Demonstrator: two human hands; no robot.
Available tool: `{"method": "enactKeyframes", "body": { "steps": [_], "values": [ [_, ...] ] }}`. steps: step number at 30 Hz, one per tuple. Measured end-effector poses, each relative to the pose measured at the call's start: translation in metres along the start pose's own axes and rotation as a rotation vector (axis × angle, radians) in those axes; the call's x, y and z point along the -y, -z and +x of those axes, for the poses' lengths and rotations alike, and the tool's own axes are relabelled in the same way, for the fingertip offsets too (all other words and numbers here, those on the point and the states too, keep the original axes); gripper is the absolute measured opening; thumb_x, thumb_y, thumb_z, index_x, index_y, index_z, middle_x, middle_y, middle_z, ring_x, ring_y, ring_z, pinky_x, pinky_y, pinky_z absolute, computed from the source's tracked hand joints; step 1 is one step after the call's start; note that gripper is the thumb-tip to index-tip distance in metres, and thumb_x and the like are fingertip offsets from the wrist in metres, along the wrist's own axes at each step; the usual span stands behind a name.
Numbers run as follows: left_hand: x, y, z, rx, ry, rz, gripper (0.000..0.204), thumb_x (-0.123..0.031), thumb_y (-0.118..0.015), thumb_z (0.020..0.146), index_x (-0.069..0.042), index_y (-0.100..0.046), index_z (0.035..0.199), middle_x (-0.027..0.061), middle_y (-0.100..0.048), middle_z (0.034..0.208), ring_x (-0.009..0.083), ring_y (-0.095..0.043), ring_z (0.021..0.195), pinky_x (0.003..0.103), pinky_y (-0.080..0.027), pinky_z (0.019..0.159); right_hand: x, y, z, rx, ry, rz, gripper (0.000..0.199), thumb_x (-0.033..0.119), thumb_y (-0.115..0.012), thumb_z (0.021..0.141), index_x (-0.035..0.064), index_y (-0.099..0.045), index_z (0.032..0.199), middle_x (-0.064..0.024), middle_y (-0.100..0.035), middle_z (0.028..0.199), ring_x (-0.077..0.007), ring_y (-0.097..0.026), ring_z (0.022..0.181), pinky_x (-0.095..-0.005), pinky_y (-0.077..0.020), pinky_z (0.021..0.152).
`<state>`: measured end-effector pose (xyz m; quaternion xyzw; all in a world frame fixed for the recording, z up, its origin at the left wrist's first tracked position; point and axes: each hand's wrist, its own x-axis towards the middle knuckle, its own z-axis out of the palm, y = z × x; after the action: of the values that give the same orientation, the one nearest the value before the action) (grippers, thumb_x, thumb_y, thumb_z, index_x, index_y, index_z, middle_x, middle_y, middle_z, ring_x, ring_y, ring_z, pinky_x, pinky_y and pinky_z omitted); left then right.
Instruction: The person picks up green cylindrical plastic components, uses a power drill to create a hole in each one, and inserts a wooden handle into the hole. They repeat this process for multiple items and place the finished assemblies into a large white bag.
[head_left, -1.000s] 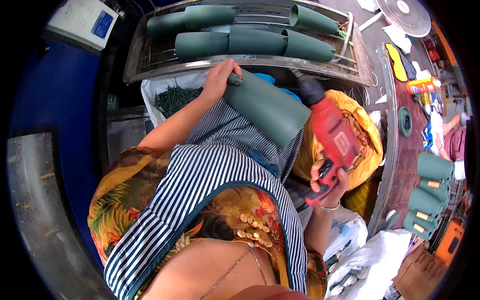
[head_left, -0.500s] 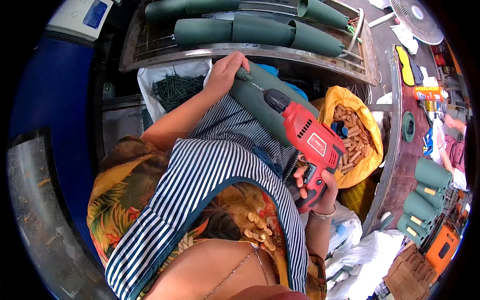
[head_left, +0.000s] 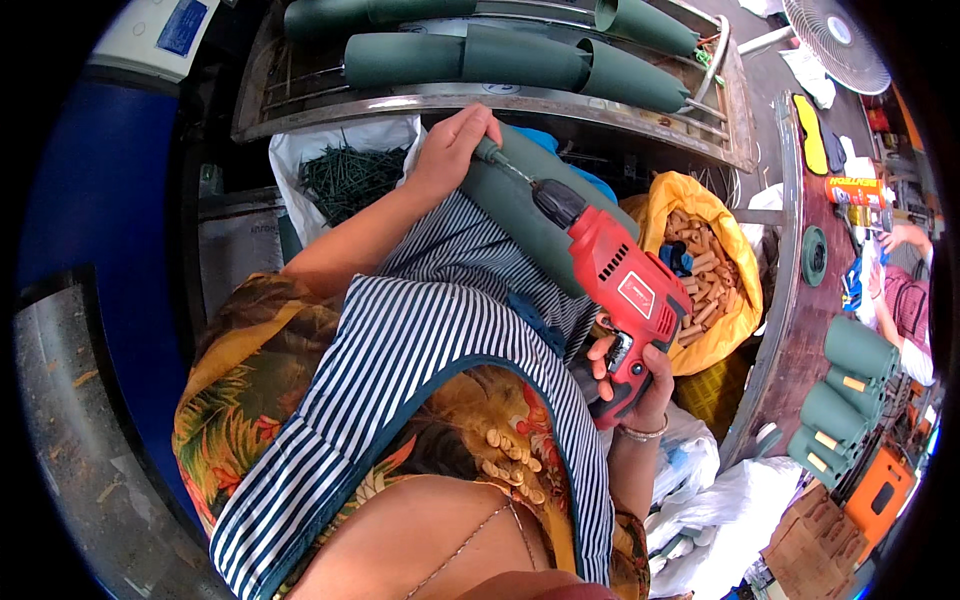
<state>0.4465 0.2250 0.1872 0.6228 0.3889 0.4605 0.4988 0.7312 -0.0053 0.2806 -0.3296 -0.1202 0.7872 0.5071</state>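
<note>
In my right hand [head_left: 640,380] is a red power drill [head_left: 632,285], held by its grip. Its black chuck and thin bit point up and left. A dark green tube [head_left: 515,215] lies slanted across my lap, under the drill. Around the tube's far end curls my left hand [head_left: 452,155], its fingertips partly hidden over the edge. The bit's tip meets a small green peg-like piece [head_left: 488,150] beside that hand; how deep it goes in, I cannot tell.
Beyond my lap, a metal-edged rack [head_left: 400,104] carries several green tubes. A white bag [head_left: 290,165] holds thin green sticks; a yellow bag [head_left: 752,300] holds brown cylinders. To the right stand a bench [head_left: 775,340] with green tubes and a fan [head_left: 835,40]. Another person's hand [head_left: 905,237] shows there.
The view has shifted slightly. My hands, the drill and the tube hold almost the same places. The other person's arm at the far right has moved a little.
</note>
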Motion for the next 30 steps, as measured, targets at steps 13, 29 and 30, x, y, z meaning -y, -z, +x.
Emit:
{"method": "enactKeyframes", "body": {
  "steps": [13, 29, 30],
  "values": [
    [-0.003, -0.002, -0.004, 0.005, -0.071, -0.018, 0.033, -0.021, -0.039, 0.103, 0.000, -0.053, 0.081, 0.0074, -0.056, 0.079, 0.0168, -0.053, 0.076, 0.028, -0.042, 0.075, -0.003, -0.005, -0.008, -0.127, -0.062, 0.097, 0.050, 0.035, -0.049, 0.097, -0.0054, -0.043, 0.125, -0.0224, -0.062, 0.093, -0.0240, -0.062, 0.071, -0.0251, -0.0483, 0.044],
    [-0.008, -0.009, -0.005, -0.013, -0.135, -0.005, 0.034, -0.019, -0.032, 0.105, -0.006, -0.049, 0.079, 0.0040, -0.051, 0.073, 0.0163, -0.050, 0.074, 0.042, -0.036, 0.105, -0.005, -0.005, -0.011, -0.198, -0.094, 0.064, 0.046, 0.034, -0.054, 0.094, -0.0045, -0.044, 0.117, -0.0191, -0.058, 0.081, -0.0210, -0.056, 0.062, -0.0242, -0.0442, 0.041],
    [-0.009, -0.010, -0.005, -0.015, -0.131, -0.004, 0.034, -0.019, -0.033, 0.105, -0.006, -0.049, 0.079, 0.0041, -0.051, 0.073, 0.0164, -0.050, 0.074, 0.042, -0.036, 0.105, -0.006, -0.001, -0.013, -0.161, -0.101, 0.133, 0.049, 0.029, -0.053, 0.095, -0.0027, -0.039, 0.130, -0.0210, -0.060, 0.086, -0.0233, -0.058, 0.066, -0.0252, -0.0462, 0.042]
  ]
}}
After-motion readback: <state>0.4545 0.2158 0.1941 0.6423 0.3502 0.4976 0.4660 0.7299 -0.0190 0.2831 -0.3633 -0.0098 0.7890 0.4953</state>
